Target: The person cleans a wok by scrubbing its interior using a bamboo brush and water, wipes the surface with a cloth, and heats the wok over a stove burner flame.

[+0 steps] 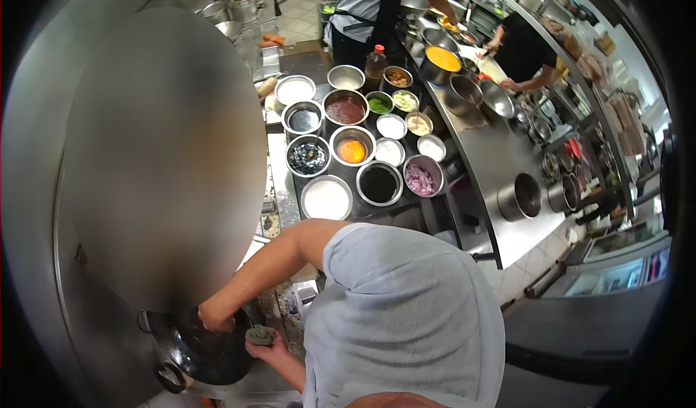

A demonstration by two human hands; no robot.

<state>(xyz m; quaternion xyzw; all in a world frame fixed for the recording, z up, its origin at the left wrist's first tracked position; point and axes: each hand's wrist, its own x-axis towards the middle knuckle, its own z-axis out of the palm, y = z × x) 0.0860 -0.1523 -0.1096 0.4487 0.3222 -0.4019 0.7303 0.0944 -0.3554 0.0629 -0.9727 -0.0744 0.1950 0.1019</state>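
My right hand reaches down into a dark wok at the lower left. The wok's shadow and a blurred patch hide most of its fingers, so what they hold cannot be told. At the wok's right edge, my left hand is closed around a bunched grey-green wad, which looks like a cloth or scrubbing pad. A ring-shaped handle shows at the wok's lower left.
Several metal bowls stand on the counter beyond my arm, among them white powder, dark sauce and sliced onion. A steel worktable runs along the right. Two people work at the far end. A grey blur covers the left side.
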